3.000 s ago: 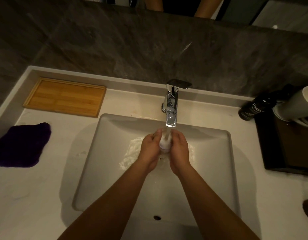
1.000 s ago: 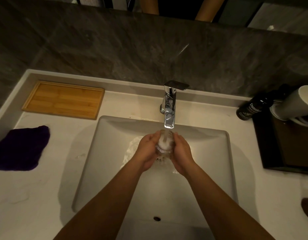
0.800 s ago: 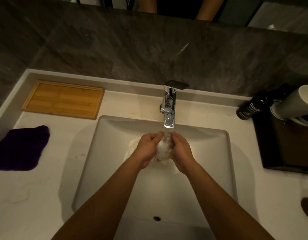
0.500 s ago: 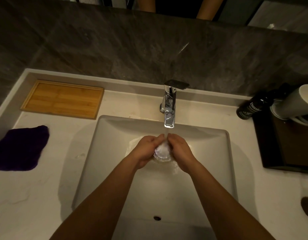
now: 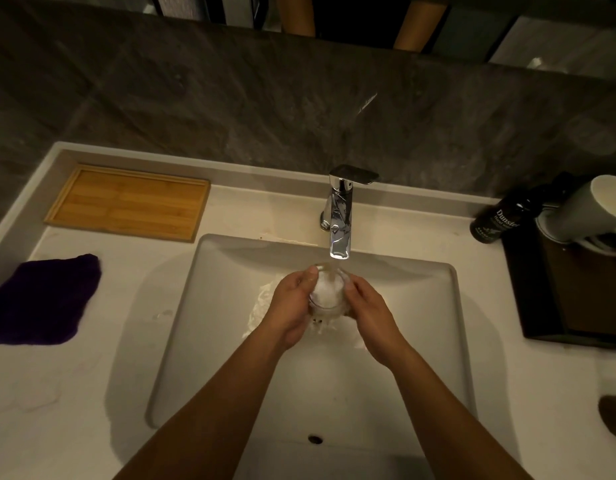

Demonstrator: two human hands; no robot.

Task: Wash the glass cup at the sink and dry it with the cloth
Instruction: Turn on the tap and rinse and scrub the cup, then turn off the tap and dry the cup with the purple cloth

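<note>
At the far left of the pale countertop (image 5: pixel 74 393) lies a dark purple cloth (image 5: pixel 40 299), flat and crumpled at its edges, well apart from the basin. Behind it, against the raised back ledge, sits a shallow bamboo tray (image 5: pixel 126 202). The rectangular sink (image 5: pixel 202 341) fills the middle, its overflow hole visible on the near wall. Above the basin, the left hand (image 5: pixel 292 306) curls around the left side of the glass cup (image 5: pixel 329 291), thumb tip resting at the rim, while the right hand (image 5: pixel 372 317) presses against the cup's right side with its fingers wrapped toward the base. The cup is thus held between both palms, upright with its mouth facing up, its inside frothy white (water or suds, hard to tell which). It sits just below the spout of the chrome faucet (image 5: pixel 341 216), and white foamy water spreads on the sink floor under the hands. To the right of the faucet, a dark bottle (image 5: pixel 496 223) with white lettering stands at the back of the counter, beside a dark tray (image 5: pixel 576 306) that carries a white mug (image 5: pixel 590 209) tipped on its side.
</note>
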